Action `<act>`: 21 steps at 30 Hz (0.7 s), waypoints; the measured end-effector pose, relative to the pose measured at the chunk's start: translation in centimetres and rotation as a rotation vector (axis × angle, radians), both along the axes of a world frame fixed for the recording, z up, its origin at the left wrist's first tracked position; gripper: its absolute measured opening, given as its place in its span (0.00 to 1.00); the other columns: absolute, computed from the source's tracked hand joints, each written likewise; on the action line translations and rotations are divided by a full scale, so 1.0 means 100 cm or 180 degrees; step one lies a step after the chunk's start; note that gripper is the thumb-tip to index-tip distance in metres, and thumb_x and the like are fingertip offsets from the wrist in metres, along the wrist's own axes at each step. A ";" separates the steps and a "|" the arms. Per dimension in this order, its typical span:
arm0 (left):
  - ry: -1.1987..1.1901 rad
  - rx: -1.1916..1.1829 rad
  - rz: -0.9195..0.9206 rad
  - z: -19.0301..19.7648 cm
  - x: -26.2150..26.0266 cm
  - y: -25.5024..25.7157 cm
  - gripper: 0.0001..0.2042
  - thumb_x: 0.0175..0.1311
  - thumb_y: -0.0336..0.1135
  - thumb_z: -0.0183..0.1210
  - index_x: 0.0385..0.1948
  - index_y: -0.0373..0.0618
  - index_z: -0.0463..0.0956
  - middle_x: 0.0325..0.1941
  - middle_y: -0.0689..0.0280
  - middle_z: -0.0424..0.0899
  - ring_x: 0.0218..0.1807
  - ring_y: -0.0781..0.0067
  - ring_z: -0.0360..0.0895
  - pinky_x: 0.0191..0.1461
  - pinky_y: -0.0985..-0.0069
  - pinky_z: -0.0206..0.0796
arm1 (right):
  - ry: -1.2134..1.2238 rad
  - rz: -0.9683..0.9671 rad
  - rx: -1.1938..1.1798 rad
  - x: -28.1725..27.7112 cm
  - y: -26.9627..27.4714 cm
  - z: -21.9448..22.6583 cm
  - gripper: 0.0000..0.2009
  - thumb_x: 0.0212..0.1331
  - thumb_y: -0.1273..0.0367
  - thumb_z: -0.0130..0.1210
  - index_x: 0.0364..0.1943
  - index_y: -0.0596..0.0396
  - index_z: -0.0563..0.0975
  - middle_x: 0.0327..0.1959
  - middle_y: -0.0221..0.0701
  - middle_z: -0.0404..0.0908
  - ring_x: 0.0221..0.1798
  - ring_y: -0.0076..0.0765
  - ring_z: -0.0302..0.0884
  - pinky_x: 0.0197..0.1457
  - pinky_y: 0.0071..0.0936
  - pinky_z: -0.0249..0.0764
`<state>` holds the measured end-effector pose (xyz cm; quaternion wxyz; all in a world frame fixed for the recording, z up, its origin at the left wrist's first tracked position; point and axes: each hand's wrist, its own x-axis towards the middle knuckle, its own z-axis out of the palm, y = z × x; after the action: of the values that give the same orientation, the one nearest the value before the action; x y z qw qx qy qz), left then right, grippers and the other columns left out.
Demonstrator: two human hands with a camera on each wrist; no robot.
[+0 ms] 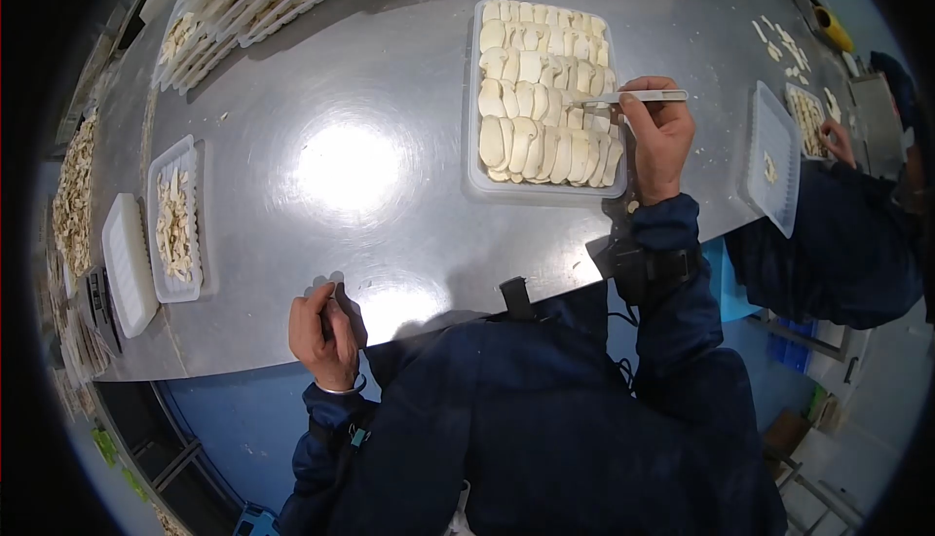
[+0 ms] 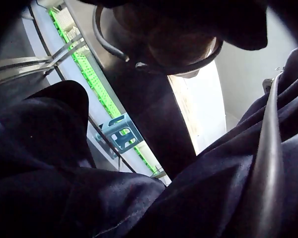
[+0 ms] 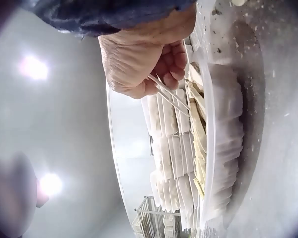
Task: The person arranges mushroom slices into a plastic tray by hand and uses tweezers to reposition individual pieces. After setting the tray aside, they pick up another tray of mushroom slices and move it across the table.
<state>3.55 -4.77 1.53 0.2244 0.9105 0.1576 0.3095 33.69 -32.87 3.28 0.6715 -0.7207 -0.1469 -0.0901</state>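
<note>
My right hand (image 1: 662,142) pinches white tweezers (image 1: 654,97) over the right side of a clear plastic tray (image 1: 473,161). Pale mushroom-like slices (image 1: 526,147) stand overlapped in rows across that tray, and the tweezer tips reach in among them, between two rows. From the side, the right wrist view shows the two thin prongs of the tweezers (image 3: 169,92) coming out of the curled fingers toward the slices. My left hand (image 1: 326,341) is at the table's front edge, fingers loosely curled, with nothing visible in it. Its wrist view is mostly dark sleeve.
Left on the metal table (image 1: 253,244) are a tray with loose pieces (image 1: 175,224) and a white tray (image 1: 129,263). Stacked filled trays (image 1: 243,10) line the back. At right, another person's hand (image 1: 838,140) is by a small tray, near a clear tray (image 1: 769,161).
</note>
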 end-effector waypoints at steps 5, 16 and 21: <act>0.0055 0.0012 0.0013 0.000 0.000 0.000 0.11 0.57 0.18 0.55 0.40 0.38 0.79 0.24 0.60 0.70 0.24 0.64 0.68 0.28 0.71 0.59 | -0.0040 0.0005 0.0121 0.001 0.000 -0.002 0.07 0.56 0.76 0.59 0.39 0.61 0.77 0.33 0.30 0.80 0.34 0.22 0.76 0.39 0.20 0.75; 0.0007 0.0065 -0.0018 -0.002 -0.001 0.002 0.10 0.57 0.18 0.55 0.40 0.38 0.79 0.23 0.60 0.70 0.23 0.64 0.68 0.27 0.70 0.59 | -0.0073 -0.0131 0.0056 0.004 -0.002 -0.003 0.07 0.57 0.74 0.59 0.38 0.61 0.77 0.32 0.30 0.80 0.32 0.21 0.75 0.38 0.21 0.73; 0.0003 0.0107 -0.0014 -0.001 0.000 0.002 0.10 0.58 0.18 0.55 0.40 0.38 0.79 0.23 0.60 0.70 0.23 0.64 0.68 0.27 0.70 0.59 | -0.0037 -0.0284 0.0353 0.001 0.000 0.002 0.08 0.59 0.75 0.58 0.41 0.61 0.76 0.34 0.30 0.80 0.34 0.23 0.77 0.40 0.22 0.75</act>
<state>3.58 -4.58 1.45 0.2096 0.9146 0.1505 0.3112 33.77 -32.90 3.47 0.7049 -0.6876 -0.1134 -0.1321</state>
